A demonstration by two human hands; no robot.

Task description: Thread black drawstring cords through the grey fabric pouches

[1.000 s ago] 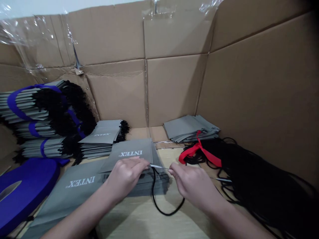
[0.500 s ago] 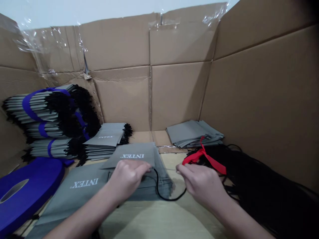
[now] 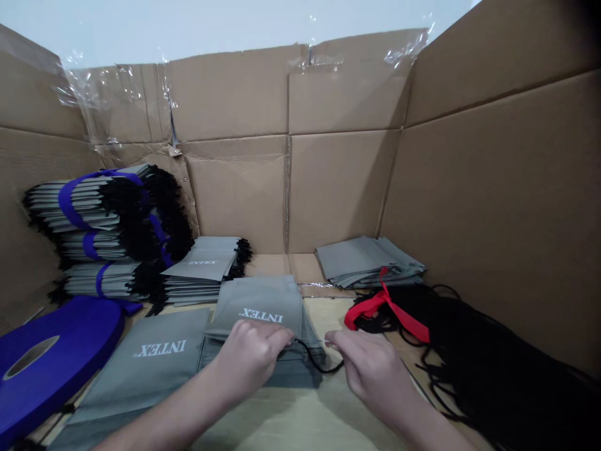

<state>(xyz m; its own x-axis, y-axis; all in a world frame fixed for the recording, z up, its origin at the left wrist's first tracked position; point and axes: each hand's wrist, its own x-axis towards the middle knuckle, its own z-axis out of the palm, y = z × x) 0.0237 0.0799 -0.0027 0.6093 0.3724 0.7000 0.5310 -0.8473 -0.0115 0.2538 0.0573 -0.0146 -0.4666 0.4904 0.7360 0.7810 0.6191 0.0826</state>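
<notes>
My left hand point(image 3: 256, 351) is closed in a pinch at the near right edge of a grey INTEX bag point(image 3: 256, 297), the top one of a stack. A black cord point(image 3: 322, 368) hangs in a short loop from those fingertips across to my right hand point(image 3: 369, 363). The right fingers are pinched together on the cord; a small pale tip shows at them, too small to make out. Left of the stack lie more grey INTEX bags point(image 3: 154, 347), flat on the table.
A blue ribbon roll point(image 3: 89, 338) lies at left, below bundled bags point(image 3: 89, 203) tied with blue ribbon. Behind stand a corded bag stack point(image 3: 201, 266) and plain grey pieces point(image 3: 361, 260). Black cords point(image 3: 493, 357) with a red tie point(image 3: 408, 319) lie right. Cardboard walls point(image 3: 235, 188) enclose the table.
My hands have come closer together and the cord loop between them is shorter. The top bag's near edge has shifted slightly right and down; the whole view has tilted up a little.
</notes>
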